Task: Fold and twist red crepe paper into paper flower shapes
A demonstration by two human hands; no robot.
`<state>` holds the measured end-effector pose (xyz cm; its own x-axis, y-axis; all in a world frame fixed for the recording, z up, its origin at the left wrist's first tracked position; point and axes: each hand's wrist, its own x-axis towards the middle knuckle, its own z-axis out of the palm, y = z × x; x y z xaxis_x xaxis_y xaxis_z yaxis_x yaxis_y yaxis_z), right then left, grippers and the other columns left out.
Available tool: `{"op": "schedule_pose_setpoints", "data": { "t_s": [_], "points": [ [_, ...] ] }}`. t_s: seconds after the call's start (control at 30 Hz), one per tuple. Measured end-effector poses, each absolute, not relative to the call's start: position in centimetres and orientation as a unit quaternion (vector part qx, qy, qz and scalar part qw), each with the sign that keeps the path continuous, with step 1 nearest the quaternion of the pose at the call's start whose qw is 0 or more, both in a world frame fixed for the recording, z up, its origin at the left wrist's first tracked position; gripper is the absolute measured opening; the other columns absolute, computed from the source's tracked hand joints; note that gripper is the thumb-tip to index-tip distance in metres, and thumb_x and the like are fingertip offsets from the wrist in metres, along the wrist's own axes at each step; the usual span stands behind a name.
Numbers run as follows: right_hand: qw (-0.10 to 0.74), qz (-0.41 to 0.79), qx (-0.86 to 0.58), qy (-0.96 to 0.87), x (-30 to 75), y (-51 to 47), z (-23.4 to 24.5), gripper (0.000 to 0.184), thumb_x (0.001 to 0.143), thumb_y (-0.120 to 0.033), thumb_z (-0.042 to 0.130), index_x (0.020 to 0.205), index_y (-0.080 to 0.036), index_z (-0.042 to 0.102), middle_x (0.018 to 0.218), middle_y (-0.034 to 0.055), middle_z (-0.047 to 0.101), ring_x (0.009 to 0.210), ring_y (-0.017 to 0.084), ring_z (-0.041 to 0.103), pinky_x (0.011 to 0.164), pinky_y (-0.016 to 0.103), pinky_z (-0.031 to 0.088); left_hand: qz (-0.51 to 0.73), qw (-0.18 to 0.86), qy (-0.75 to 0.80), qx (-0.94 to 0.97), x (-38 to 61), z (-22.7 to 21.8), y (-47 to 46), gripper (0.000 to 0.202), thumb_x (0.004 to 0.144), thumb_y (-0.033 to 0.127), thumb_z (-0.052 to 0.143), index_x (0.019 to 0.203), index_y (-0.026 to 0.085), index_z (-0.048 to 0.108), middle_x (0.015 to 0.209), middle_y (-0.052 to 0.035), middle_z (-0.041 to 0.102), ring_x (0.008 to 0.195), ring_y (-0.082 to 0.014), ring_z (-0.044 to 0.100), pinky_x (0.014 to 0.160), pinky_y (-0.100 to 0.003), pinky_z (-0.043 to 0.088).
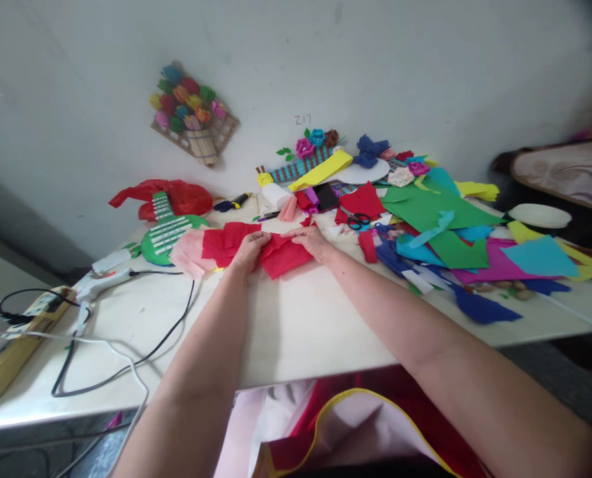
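In the head view, a sheet of red paper is held above the middle of the tabletop, between its near and far edges. Its upper edge is pinched by the fingers of the left hand and the right hand, both closed on it. Whether it is joined to the red piece left of the left hand cannot quite be made out, as the fingers cover the meeting place. That piece is overlapped with pink paper, beside a green guitar-shaped craft. Toward the left edge, a glue gun is laid near a power strip. Toward the far edge, scissors are rested by red scraps; toward the right edge, green paper is heaped with other coloured sheets.
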<state>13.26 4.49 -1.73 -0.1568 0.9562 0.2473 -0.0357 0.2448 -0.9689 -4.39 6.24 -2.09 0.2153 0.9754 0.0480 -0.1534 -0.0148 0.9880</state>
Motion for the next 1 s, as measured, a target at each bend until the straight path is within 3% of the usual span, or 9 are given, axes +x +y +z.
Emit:
{"op": "schedule_pose_setpoints", "data": {
  "t_s": [0.33,0.53,0.67,0.83,1.0],
  "points": [
    [0.509,0.436,-0.389,-0.633,13.4,4.8,-1.8,0.030,0.062,-0.011,0.046,0.073,-0.020,0.073,0.079,0.0000,0.071,0.092,0.017,0.058,0.093,0.032,0.038,0.486,0.578,0.389,0.527,-4.4,-2.2,6.3,0.026,0.056,0.032,0.072,0.065,0.015,0.055,0.053,0.0009,0.054,0.046,-0.0093,0.048,0.044,-0.021,0.034],
    [0.525,0.446,-0.320,-0.650,13.6,4.7,-1.8,0.030,0.070,-0.020,0.043,0.070,-0.020,0.073,0.080,-0.0009,0.071,0.092,0.017,0.060,0.094,0.031,0.038,0.509,0.579,0.383,0.509,-4.3,-2.0,6.2,0.018,0.060,0.026,0.066,0.058,0.015,0.051,0.049,0.0019,0.050,0.044,-0.0083,0.045,0.042,-0.021,0.032],
    [0.525,0.445,-0.329,-0.646,13.6,4.9,-2.0,0.028,0.073,-0.024,0.045,0.070,-0.021,0.073,0.081,-0.0010,0.071,0.094,0.017,0.060,0.095,0.031,0.038,0.499,0.584,0.401,0.500,-4.2,-1.9,6.4,0.019,0.064,0.031,0.062,0.059,0.015,0.053,0.047,0.0004,0.050,0.045,-0.0107,0.048,0.044,-0.023,0.034],
    [0.519,0.446,-0.335,-0.648,13.4,5.5,-2.5,0.022,0.071,-0.026,0.051,0.069,-0.022,0.072,0.081,-0.0010,0.071,0.093,0.017,0.061,0.094,0.031,0.039,0.482,0.579,0.390,0.530,-4.3,-2.0,6.1,0.030,0.062,0.041,0.069,0.060,0.015,0.053,0.047,0.0017,0.050,0.042,-0.0086,0.045,0.042,-0.022,0.032],
    [0.514,0.434,-0.352,-0.651,13.2,5.4,-2.4,0.020,0.070,-0.024,0.053,0.069,-0.020,0.072,0.080,0.0015,0.071,0.092,0.018,0.061,0.092,0.032,0.039,0.463,0.577,0.390,0.549,-4.3,-2.2,6.1,0.032,0.056,0.039,0.075,0.064,0.014,0.057,0.055,-0.0009,0.057,0.047,-0.0093,0.050,0.044,-0.021,0.033]
  ]
}}
